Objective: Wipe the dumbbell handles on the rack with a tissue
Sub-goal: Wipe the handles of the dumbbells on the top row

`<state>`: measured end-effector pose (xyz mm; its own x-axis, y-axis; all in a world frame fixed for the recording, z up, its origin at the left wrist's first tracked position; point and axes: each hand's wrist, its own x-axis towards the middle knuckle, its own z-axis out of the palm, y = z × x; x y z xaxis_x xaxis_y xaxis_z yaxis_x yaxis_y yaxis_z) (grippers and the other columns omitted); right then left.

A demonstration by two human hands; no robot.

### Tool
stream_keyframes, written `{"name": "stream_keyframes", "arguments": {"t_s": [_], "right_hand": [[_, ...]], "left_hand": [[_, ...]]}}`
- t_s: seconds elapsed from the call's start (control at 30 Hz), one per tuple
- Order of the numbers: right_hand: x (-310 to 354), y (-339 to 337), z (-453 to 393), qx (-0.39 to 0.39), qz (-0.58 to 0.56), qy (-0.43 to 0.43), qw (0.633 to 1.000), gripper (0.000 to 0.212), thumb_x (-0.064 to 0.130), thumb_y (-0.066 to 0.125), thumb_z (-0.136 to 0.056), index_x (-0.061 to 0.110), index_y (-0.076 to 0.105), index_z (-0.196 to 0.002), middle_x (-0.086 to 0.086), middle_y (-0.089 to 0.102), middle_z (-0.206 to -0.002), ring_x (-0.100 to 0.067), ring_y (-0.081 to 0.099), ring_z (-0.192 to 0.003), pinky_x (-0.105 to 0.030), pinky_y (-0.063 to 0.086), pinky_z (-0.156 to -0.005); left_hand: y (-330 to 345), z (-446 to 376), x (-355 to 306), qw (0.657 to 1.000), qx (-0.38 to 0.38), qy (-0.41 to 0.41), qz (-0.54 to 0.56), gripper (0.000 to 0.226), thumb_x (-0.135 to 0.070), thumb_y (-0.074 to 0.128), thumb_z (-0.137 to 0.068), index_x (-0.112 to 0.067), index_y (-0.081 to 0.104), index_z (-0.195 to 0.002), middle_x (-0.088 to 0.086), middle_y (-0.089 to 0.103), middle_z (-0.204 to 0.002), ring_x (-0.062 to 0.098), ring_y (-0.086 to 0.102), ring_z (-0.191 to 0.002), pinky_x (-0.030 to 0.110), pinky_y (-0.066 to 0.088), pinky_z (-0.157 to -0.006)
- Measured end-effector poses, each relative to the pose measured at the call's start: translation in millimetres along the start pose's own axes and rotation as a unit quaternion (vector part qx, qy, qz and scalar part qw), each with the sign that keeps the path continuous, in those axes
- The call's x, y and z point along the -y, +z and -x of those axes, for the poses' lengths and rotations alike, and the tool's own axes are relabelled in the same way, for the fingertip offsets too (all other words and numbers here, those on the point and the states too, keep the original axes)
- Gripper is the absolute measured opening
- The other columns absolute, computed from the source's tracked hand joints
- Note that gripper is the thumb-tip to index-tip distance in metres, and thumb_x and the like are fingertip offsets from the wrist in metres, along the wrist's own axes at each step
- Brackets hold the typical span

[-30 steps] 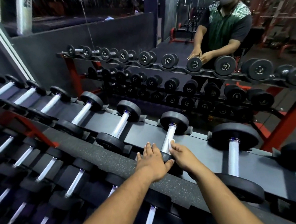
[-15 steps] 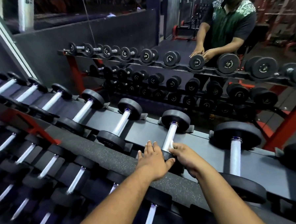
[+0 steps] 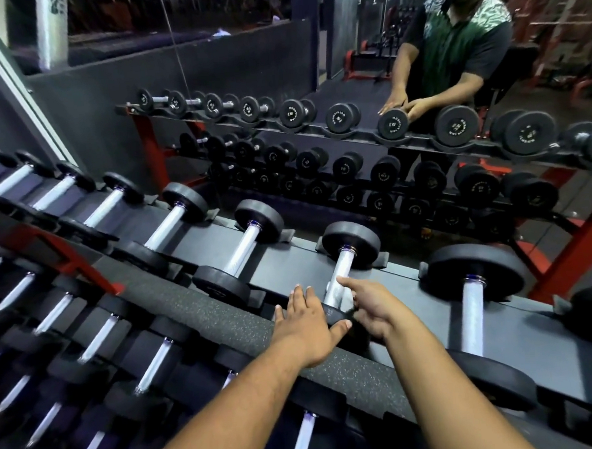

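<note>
While both hands work at one dumbbell (image 3: 341, 273) on the rack's (image 3: 289, 259) top shelf:
Left hand (image 3: 307, 330) lies flat, fingers straight, on the near weight head. Right hand (image 3: 371, 306) is curled round the handle's lower end, pressing a white tissue (image 3: 347, 300) to it.

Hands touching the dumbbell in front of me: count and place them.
2. The left hand lies flat on the dumbbell's near weight; the right hand holds a tissue against its handle. None hidden.

Left hand (image 3: 307, 326) flat, fingers straight, palm down; right hand (image 3: 371, 306) curled, index finger extended forward.
</note>
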<state>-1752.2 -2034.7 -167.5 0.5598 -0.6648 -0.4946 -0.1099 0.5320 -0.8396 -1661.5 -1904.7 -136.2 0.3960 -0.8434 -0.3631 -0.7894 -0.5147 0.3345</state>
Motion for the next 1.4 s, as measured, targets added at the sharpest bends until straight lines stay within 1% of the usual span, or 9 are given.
{"name": "stream_keyframes", "arguments": {"t_s": [0.17, 0.4, 0.6, 0.7, 0.83, 0.93, 1.1, 1.27, 1.4], "right_hand": [[30, 12, -23, -0.069, -0.114, -0.026, 0.991, 0.04, 0.028, 0.075, -0.083, 0.0, 0.067, -0.11, -0.018, 0.072, -0.1, -0.034, 0.065, -0.1, -0.047, 0.048, -0.105], [6, 3, 5, 0.014, -0.001, 0.04, 0.999, 0.035, 0.026, 0.068, -0.091, -0.001, 0.067, -0.114, -0.019, 0.072, -0.095, -0.028, 0.069, -0.083, -0.042, 0.055, -0.088], [39, 23, -13, -0.116, -0.093, -0.017, 0.989, 0.026, 0.015, 0.064, -0.093, -0.005, 0.066, -0.11, -0.015, 0.07, -0.082, -0.027, 0.067, -0.076, -0.039, 0.055, -0.085], [21, 18, -2, -0.09, -0.041, 0.01, 0.995, 0.018, 0.013, 0.058, -0.097, -0.003, 0.064, -0.103, -0.013, 0.072, -0.075, -0.023, 0.069, -0.066, -0.031, 0.057, -0.065], [6, 14, 2, -0.062, -0.039, 0.009, 0.997, 0.032, 0.02, 0.066, -0.09, -0.001, 0.064, -0.115, -0.021, 0.071, -0.104, -0.031, 0.068, -0.085, -0.043, 0.056, -0.08], [21, 22, -14, -0.103, -0.065, -0.013, 0.993, 0.054, 0.03, 0.078, -0.07, -0.002, 0.064, -0.112, -0.022, 0.068, -0.098, -0.037, 0.065, -0.088, -0.054, 0.053, -0.094], [29, 23, -11, -0.085, -0.088, -0.006, 0.992, 0.023, 0.017, 0.06, -0.094, -0.001, 0.065, -0.107, -0.019, 0.068, -0.089, -0.027, 0.065, -0.07, -0.028, 0.055, -0.057], [0, 11, -8, -0.09, 0.084, -0.138, 0.983, 0.016, 0.017, 0.056, -0.084, 0.016, 0.066, -0.096, -0.008, 0.067, -0.088, -0.025, 0.061, -0.086, -0.037, 0.047, -0.075], [11, 12, -7, -0.06, -0.002, -0.063, 0.996, 0.018, 0.013, 0.055, -0.096, 0.003, 0.067, -0.105, -0.016, 0.074, -0.094, -0.024, 0.067, -0.085, -0.037, 0.052, -0.084]], "left_hand": [[-2, 3, -3, 1.0, 0.0, -0.005, -0.001, 0.103, -0.072, 0.037, -0.095, -0.009, -0.013, -0.159, 0.013, -0.02, -0.167, 0.028, -0.012, -0.155, 0.052, -0.004, -0.125], [-1, 1, 0, 1.0, 0.002, 0.002, -0.001, 0.101, -0.07, 0.037, -0.096, -0.009, -0.012, -0.159, 0.014, -0.019, -0.167, 0.029, -0.011, -0.155, 0.053, -0.001, -0.125], [-4, 5, -5, 1.0, 0.0, -0.003, -0.003, 0.101, -0.07, 0.036, -0.096, -0.008, -0.013, -0.159, 0.014, -0.019, -0.167, 0.028, -0.011, -0.155, 0.052, -0.002, -0.125], [-3, 6, -5, 1.0, 0.002, -0.004, -0.004, 0.101, -0.07, 0.037, -0.097, -0.009, -0.014, -0.159, 0.014, -0.02, -0.166, 0.029, -0.011, -0.155, 0.052, -0.002, -0.125], [-1, 3, -2, 1.0, -0.005, 0.0, -0.004, 0.1, -0.07, 0.037, -0.096, -0.009, -0.013, -0.159, 0.014, -0.018, -0.167, 0.029, -0.011, -0.155, 0.052, -0.002, -0.126], [-1, 4, -3, 1.0, -0.003, -0.002, -0.009, 0.101, -0.07, 0.036, -0.096, -0.009, -0.014, -0.159, 0.014, -0.019, -0.167, 0.029, -0.011, -0.155, 0.052, -0.002, -0.125], [-3, 6, -4, 1.0, -0.004, -0.003, -0.002, 0.101, -0.07, 0.037, -0.096, -0.009, -0.014, -0.159, 0.014, -0.019, -0.167, 0.029, -0.011, -0.155, 0.052, -0.003, -0.125], [0, 4, -2, 1.0, -0.006, 0.005, -0.003, 0.1, -0.07, 0.037, -0.096, -0.009, -0.013, -0.159, 0.014, -0.017, -0.167, 0.029, -0.01, -0.155, 0.053, -0.002, -0.125], [-3, 6, -4, 1.0, -0.003, -0.001, -0.004, 0.103, -0.072, 0.037, -0.095, -0.008, -0.013, -0.159, 0.015, -0.018, -0.167, 0.029, -0.01, -0.155, 0.053, -0.002, -0.125]]}}
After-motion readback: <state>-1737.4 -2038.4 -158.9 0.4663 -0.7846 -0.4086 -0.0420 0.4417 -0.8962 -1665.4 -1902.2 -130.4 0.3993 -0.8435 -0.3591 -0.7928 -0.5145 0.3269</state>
